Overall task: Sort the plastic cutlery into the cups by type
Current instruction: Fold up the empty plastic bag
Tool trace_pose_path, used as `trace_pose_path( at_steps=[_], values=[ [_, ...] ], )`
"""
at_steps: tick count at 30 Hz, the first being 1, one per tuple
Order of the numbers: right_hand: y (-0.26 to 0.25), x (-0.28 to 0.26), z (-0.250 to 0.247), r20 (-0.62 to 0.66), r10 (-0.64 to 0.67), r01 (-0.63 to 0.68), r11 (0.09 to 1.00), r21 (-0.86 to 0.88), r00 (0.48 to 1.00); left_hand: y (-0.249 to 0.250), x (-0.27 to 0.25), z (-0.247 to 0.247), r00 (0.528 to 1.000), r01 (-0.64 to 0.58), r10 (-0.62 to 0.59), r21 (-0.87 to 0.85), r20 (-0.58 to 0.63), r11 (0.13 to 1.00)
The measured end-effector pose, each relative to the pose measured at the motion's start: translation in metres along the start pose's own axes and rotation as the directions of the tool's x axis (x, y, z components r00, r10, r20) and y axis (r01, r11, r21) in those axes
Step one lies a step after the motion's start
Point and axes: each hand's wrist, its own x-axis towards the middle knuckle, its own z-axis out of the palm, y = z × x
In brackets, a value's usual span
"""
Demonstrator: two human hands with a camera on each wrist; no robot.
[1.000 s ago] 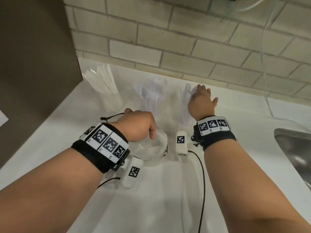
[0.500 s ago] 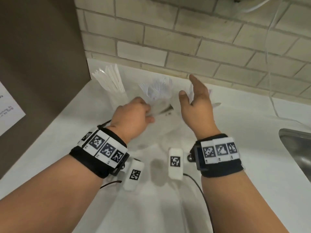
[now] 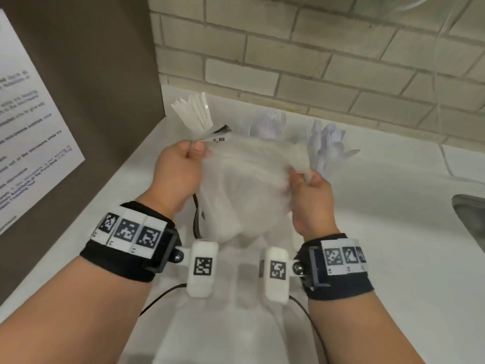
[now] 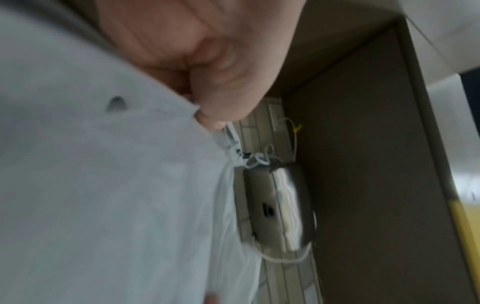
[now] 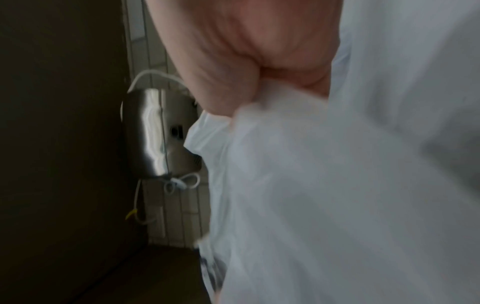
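A crumpled white plastic bag point(image 3: 244, 185) hangs lifted above the white counter point(image 3: 393, 232), stretched between both hands. My left hand point(image 3: 181, 166) pinches its left top edge, which also shows under the thumb in the left wrist view as the bag point(image 4: 103, 195). My right hand point(image 3: 309, 190) grips the right top edge, with the bag point(image 5: 337, 195) filling the right wrist view. Behind the bag, by the wall, stand the knives point(image 3: 194, 111), the forks point(image 3: 270, 124) and the spoons point(image 3: 328, 143); their cups are mostly hidden by the bag.
A brown cabinet side point(image 3: 91, 88) with a printed sheet point(image 3: 26, 122) bounds the counter on the left. A steel sink point(image 3: 469, 219) is at the right edge. A tiled wall point(image 3: 315, 61) runs along the back. Black cables trail over the counter near me.
My left hand lifted the bag off the counter. My right hand, open near the spoons before, drew back and took hold of the bag's right edge.
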Motion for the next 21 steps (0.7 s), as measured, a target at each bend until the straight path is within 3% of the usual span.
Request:
trace_pose_path(
  at_steps=[3,4,5,6,7,8,9,12,14,18,21],
  values=[
    [-0.002,-0.005,-0.006,-0.026,0.063,-0.06,0.995,0.085,0.998,-0.007,-0.004,-0.007,0.992,0.103,-0.112,-0.151,-0.054,0.983],
    [-0.002,-0.006,-0.005,-0.028,0.083,-0.08,0.991,0.112,0.996,-0.005,-0.009,-0.009,0.984,0.174,-0.18,-0.25,-0.001,0.952],
    [-0.001,-0.006,-0.004,-0.028,0.105,-0.1,0.986,0.133,0.994,-0.005,-0.013,-0.011,0.962,0.27,-0.235,-0.353,0.141,0.896],
    [0.0,-0.007,-0.004,-0.024,0.133,-0.128,0.981,0.145,0.991,-0.006,-0.017,-0.014,0.909,0.381,-0.263,-0.39,0.323,0.838],
    [0.0,-0.007,-0.004,-0.019,0.16,-0.155,0.976,0.153,0.987,-0.005,-0.023,-0.018,0.828,0.481,-0.28,-0.356,0.486,0.801],
    [-0.001,-0.008,-0.004,-0.003,0.181,-0.178,0.97,0.163,0.983,-0.005,-0.03,-0.021,0.762,0.53,-0.293,-0.295,0.577,0.795],
    [-0.001,-0.008,-0.005,0.037,0.195,-0.198,0.964,0.176,0.98,-0.009,-0.033,-0.022,0.745,0.542,-0.303,-0.275,0.594,0.794],
    [0.002,-0.015,-0.01,0.302,0.183,-0.215,0.974,0.077,0.936,-0.018,-0.036,-0.022,0.88,0.429,-0.308,-0.327,0.361,0.842],
    [0.006,-0.017,-0.016,0.392,0.132,-0.166,0.985,0.054,0.911,-0.019,-0.035,-0.025,0.915,0.385,-0.309,-0.331,0.259,0.862],
    [0.009,-0.011,-0.028,0.231,0.053,-0.08,0.991,0.11,0.972,-0.026,-0.028,-0.033,0.913,0.404,-0.391,-0.4,0.118,0.823],
    [0.009,-0.016,-0.024,0.216,0.042,-0.048,0.999,0.024,0.976,-0.027,-0.031,-0.031,0.925,0.357,-0.378,-0.414,0.034,0.837]
  ],
)
